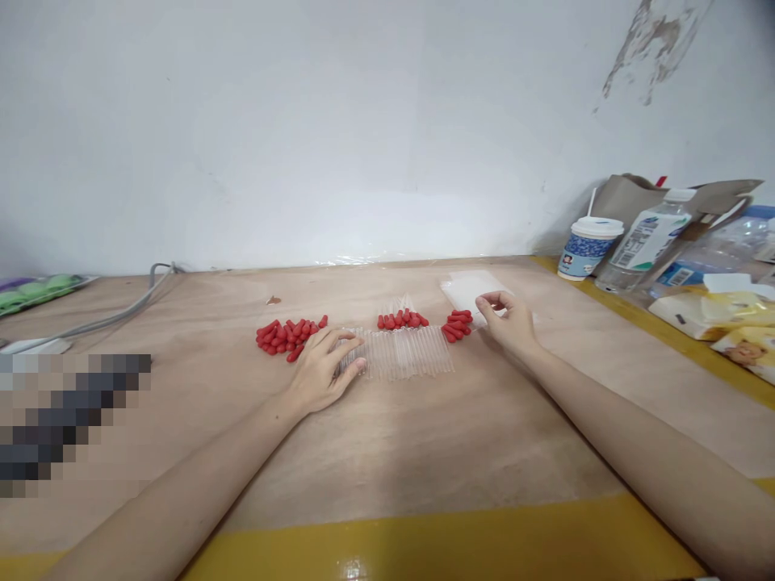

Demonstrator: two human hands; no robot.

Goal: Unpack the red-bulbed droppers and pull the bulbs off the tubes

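Note:
A row of thin clear plastic tubes [407,355] lies side by side on the table. My left hand [325,363] rests over the left end of this row, fingers apart and bent, holding nothing that I can see. Just beyond that hand is a loose pile of small red rubber-like pieces [283,336]. More red pieces [402,319] sit along the far end of the tubes, and a smaller heap [458,325] is at the row's right. My right hand [508,323] hovers by the white translucent sheets [478,286], thumb and forefinger pinched together; whatever is between them is too small to tell.
A paper cup with a straw [588,248], a plastic bottle [651,242] and yellow tissue packs [714,307] line the right side. On the left are a grey cable [130,311] and a pack of green items [42,292]. A white wall [363,121] stands behind.

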